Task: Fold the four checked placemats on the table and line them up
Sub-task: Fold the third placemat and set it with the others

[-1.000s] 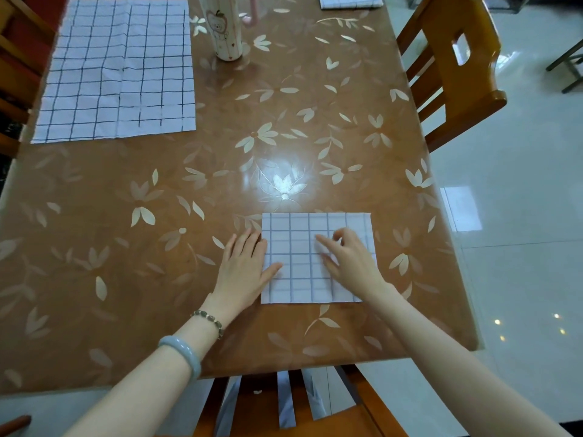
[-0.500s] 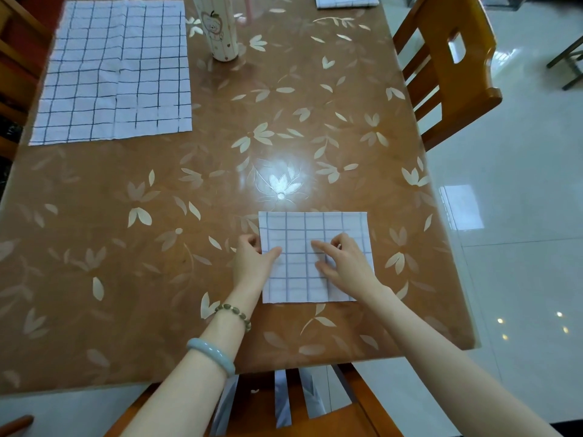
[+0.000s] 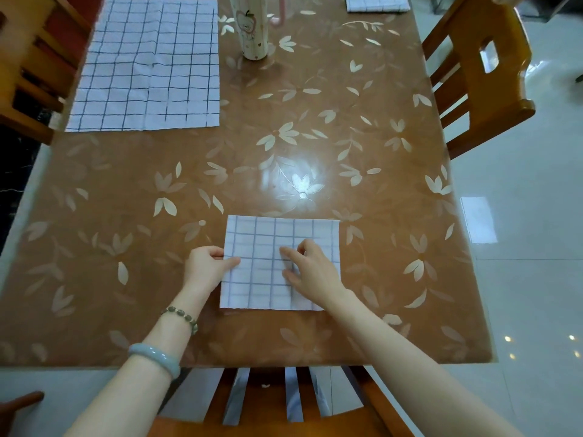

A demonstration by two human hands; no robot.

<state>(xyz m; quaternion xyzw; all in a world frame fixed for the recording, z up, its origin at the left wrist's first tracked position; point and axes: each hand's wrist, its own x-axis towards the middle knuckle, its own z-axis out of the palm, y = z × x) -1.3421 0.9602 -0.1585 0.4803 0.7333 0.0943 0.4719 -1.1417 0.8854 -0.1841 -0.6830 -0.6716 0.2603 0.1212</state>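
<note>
Folded placemat (image 3: 268, 279) laid flat at near centre of table (image 3: 315, 121), long axis left-right. Left edge pinched by left hand (image 3: 206, 266): thumb on top, fingers curled under. Right hand (image 3: 310, 269) rested on right half, fingers apart, loosely bent, tips pressed on cloth. Next fold judged left-to-right, with left hand nearer free edge. Unfolded placemat (image 3: 145, 64) noted far left.

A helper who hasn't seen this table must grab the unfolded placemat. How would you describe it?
On the brown leaf-patterned table, look to the far left corner, left of the tall cartoon cup. The unfolded placemat lies spread flat there, much larger than the folded placemat near the front edge.
</note>
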